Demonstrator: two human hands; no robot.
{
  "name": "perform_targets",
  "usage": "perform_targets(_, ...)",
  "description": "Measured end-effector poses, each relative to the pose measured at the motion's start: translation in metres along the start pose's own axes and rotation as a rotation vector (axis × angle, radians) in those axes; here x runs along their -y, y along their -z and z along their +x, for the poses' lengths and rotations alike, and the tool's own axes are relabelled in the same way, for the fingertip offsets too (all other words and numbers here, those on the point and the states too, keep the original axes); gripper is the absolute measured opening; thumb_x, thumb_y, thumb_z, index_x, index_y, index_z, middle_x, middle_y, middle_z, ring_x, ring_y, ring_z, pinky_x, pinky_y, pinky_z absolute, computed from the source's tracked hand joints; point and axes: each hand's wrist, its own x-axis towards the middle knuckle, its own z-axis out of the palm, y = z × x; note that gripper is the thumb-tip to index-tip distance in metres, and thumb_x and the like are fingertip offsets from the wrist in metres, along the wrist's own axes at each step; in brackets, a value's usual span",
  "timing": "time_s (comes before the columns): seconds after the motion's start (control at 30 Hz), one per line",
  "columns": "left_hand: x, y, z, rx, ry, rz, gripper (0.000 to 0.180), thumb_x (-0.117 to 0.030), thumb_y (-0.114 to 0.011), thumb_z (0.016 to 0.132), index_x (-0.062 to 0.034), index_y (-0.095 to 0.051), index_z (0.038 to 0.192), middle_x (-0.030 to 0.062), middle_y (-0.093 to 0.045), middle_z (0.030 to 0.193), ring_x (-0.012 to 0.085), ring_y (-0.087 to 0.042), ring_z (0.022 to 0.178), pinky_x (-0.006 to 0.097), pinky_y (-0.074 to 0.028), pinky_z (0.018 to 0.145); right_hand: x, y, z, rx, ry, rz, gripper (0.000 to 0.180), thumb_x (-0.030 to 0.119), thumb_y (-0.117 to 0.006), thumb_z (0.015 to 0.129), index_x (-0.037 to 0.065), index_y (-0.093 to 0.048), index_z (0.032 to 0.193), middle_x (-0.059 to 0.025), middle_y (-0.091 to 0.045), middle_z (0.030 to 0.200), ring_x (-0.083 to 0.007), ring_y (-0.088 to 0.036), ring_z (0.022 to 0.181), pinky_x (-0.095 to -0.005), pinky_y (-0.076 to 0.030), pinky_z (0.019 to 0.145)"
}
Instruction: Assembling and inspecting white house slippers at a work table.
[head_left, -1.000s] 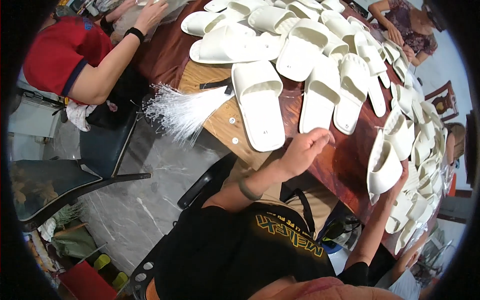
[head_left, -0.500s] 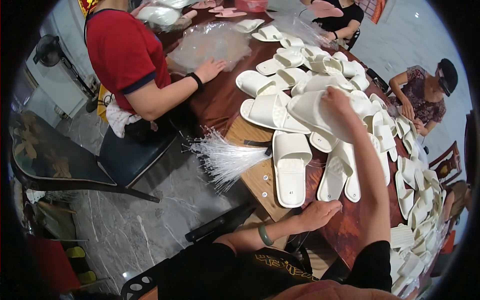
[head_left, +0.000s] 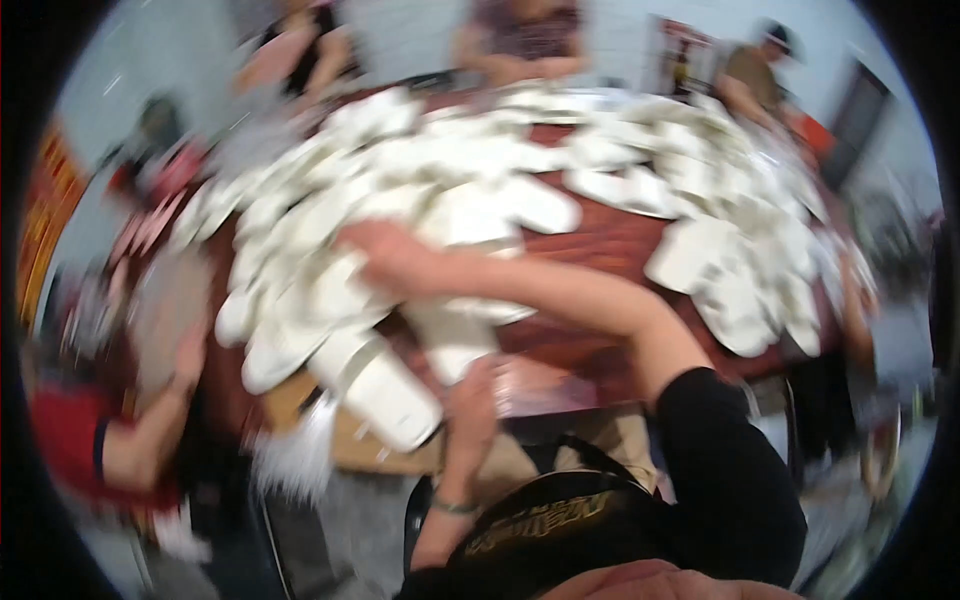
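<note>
1. Reddish-brown wood shows between the goods on the table point(head_left: 610, 245), which fills the middle of the view; we note heavy motion blur over the whole frame.
2. White slippers point(head_left: 470, 200) cover most of the table in loose heaps. We cannot count them: edges smear together, and we can only say many dozens.
3. Hands of the wearer, count two. Our right hand point(head_left: 385, 255) reaches far out over the heap and lies on the slippers near the table's middle; fingers look spread rather than closed, but blur keeps us from saying whether they grip anything.
4. Our left hand point(head_left: 470, 395) sits at the near table edge, touching the heel end of one white slipper point(head_left: 445, 345); whether it clamps that slipper we cannot tell.
5. One long slipper point(head_left: 385, 390) lies just left of that hand, toe pointing at the near edge.
6. One pale feathery bundle point(head_left: 295, 455) hangs off the near left edge, shape unclear.
7. Other people, count at least four: one in a red sleeve point(head_left: 70, 445) at left, three blurred figures at the far side.
8. Right-hand table edge is cut off by the lens rim.
</note>
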Motion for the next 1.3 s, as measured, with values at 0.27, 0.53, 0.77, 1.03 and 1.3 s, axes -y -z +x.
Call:
perform_targets(0.27,0.029,-0.014,-0.001,-0.051,-0.237,0.263,0.018,-0.013,-0.048,0.094,0.0000,-0.060,0.090,-0.0045,-0.042,0.065,0.0032,-0.033,0.057,0.021,-0.027,0.050,0.051,0.124,-0.162,0.033,-0.024,-0.107,0.021,0.016,-0.061,0.083,0.004,-0.054,0.100,-0.0116,-0.055,0.096,-0.0303,-0.056,0.086,-0.0388,-0.047,0.071)
perform_targets(0.53,0.033,-0.018,0.000,-0.103,-0.303,0.376,0.017,-0.013,-0.048,0.094,-0.0011,-0.060,0.090,-0.0047,-0.042,0.064,0.0036,-0.033,0.056,0.021,-0.026,0.049,0.043,0.110,-0.215,-0.062,-0.401,0.142,0.015,0.019,-0.056,0.086,0.005,-0.061,0.085,-0.0163,-0.061,0.075,-0.0362,-0.060,0.074,-0.0439,-0.047,0.061)
perform_targets(0.77,-0.029,-0.047,0.028,0.161,-0.001,0.158,0.018,-0.016,-0.049,0.094,-0.0018,-0.060,0.090,-0.0074,-0.038,0.059,0.0010,-0.031,0.049,0.019,-0.022,0.044,0.028,0.106,-0.217,-0.220,-0.683,0.464,0.014,0.016,-0.056,0.090,0.003,-0.061,0.091,-0.0072,-0.061,0.071,-0.0141,-0.059,0.063,-0.0293,-0.047,0.057)
perform_targets(1.03,-0.028,-0.102,0.159,0.261,-0.173,0.373,0.021,-0.016,-0.047,0.093,-0.0003,-0.058,0.084,-0.0027,-0.044,0.062,0.0061,-0.039,0.057,0.023,-0.034,0.052,0.014,0.117,-0.211,-0.610,-0.885,1.034,0.029,0.029,-0.042,0.097,0.004,-0.057,0.097,0.0020,-0.055,0.082,-0.0061,-0.049,0.076,-0.0234,-0.042,0.069)
perform_targets(1.3,0.029,-0.129,0.165,0.221,-0.278,0.253,0.021,-0.018,-0.045,0.094,0.0004,-0.057,0.094,0.0014,-0.056,0.081,0.0094,-0.050,0.075,0.024,-0.041,0.068,-0.007,0.117,-0.218,-0.679,-0.960,1.083,0.055,0.041,-0.045,0.095,0.005,-0.034,0.135,-0.0067,-0.044,0.125,-0.0152,-0.040,0.118,-0.0300,-0.030,0.101)
